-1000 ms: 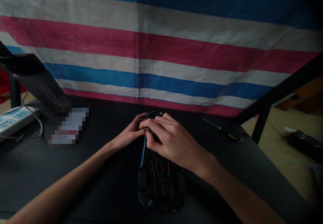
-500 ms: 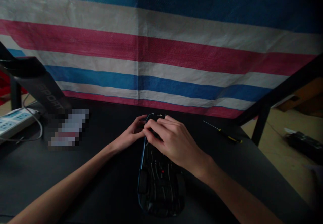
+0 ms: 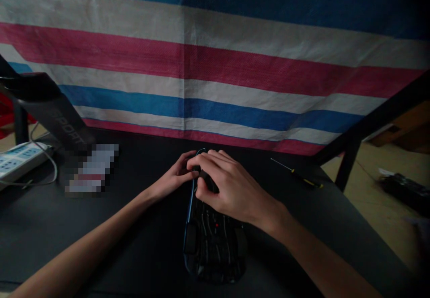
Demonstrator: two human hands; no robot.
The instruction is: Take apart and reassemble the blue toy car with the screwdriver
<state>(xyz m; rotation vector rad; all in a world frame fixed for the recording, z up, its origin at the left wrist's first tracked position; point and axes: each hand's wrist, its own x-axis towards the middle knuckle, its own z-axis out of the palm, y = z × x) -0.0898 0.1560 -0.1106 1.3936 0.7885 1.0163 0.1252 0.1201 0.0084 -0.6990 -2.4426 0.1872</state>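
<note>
A toy car (image 3: 215, 248) lies upside down on the black table, its dark ribbed underside facing up and a blue body edge showing along the left. My left hand (image 3: 176, 172) grips the car's far left side, thumb at the edge and fingers curled. Over the car's far end, my right hand (image 3: 231, 183) bends its fingers down, with thumb and index finger around a dark part near the far left wheel position. That part is mostly hidden by the fingers. On the right lies a thin screwdriver (image 3: 297, 173) with a black and yellow handle, touched by neither hand.
At the left stand a dark bottle marked SPORT (image 3: 63, 114) and a white power strip (image 3: 23, 159) with a grey cable. A blurred-out flat item (image 3: 96, 168) lies near them. Behind the table (image 3: 134, 262) hangs a striped sheet (image 3: 215, 65); a black frame bar (image 3: 379, 114) slants at the right.
My right thumb has moved down and away from the index finger, so a dark part shows between them. My left hand and the car have hardly moved.
</note>
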